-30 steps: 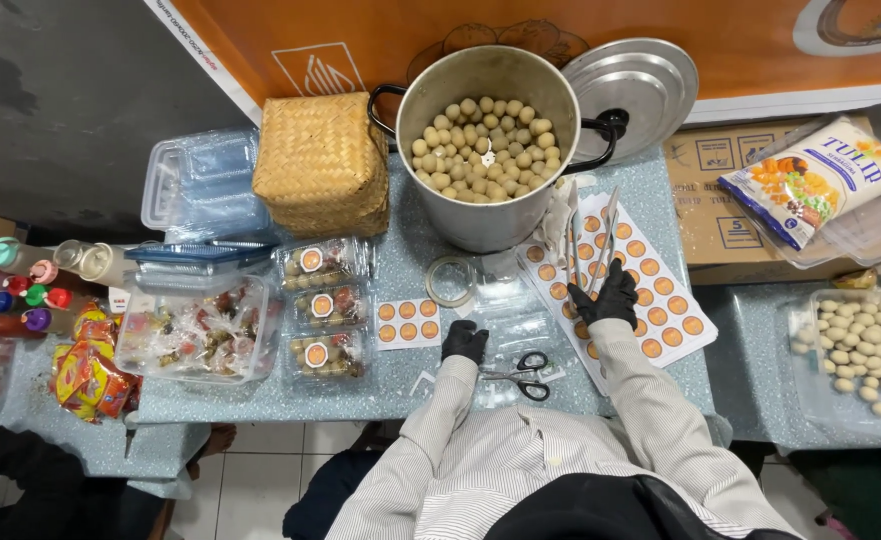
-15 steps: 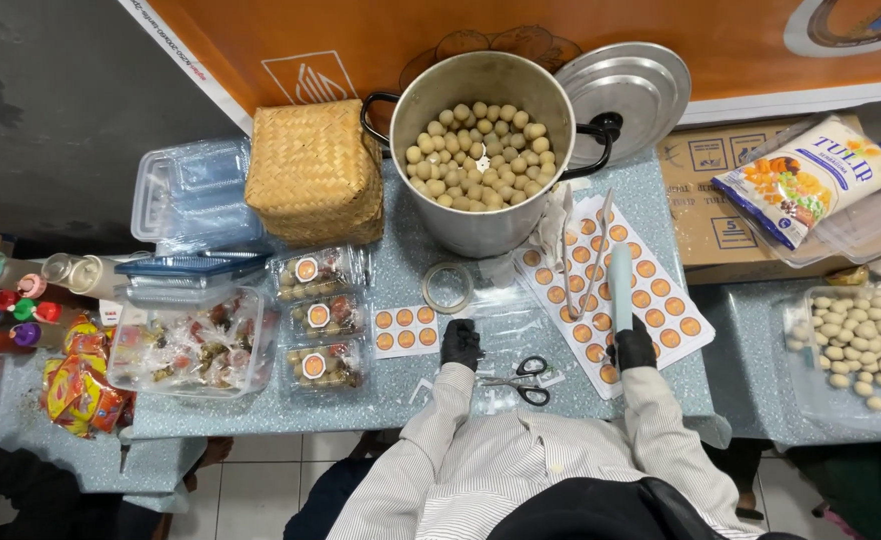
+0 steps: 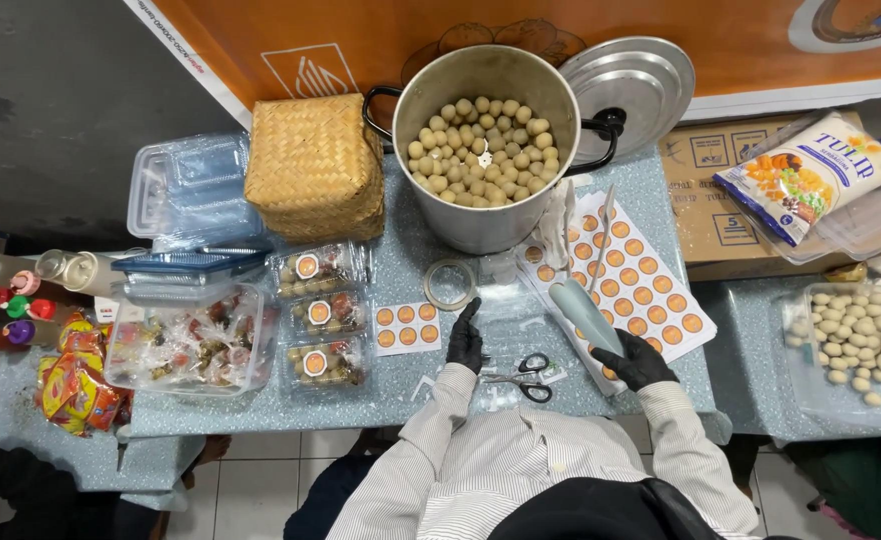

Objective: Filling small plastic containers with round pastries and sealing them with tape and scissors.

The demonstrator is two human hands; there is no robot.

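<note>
**A:** so what's changed? The right hand has pulled back from mid sticker sheet to its near edge, closed around a grey scoop.

**B:** yep, and the left hand stays flat, fingers out, holding nothing, on the clear lid by the scissors on the desk.

Left hand, black-gloved, flat on a clear plastic box at table centre. Right hand, gloved, gripping grey tongs pointing toward 11 o'clock over a sticker sheet. Scissors between the hands. Tape roll at 11 o'clock of left hand. Steel pot of pale round fruit at 12 o'clock; lid at its 2 o'clock. Woven basket at pot's 9 o'clock.
</note>
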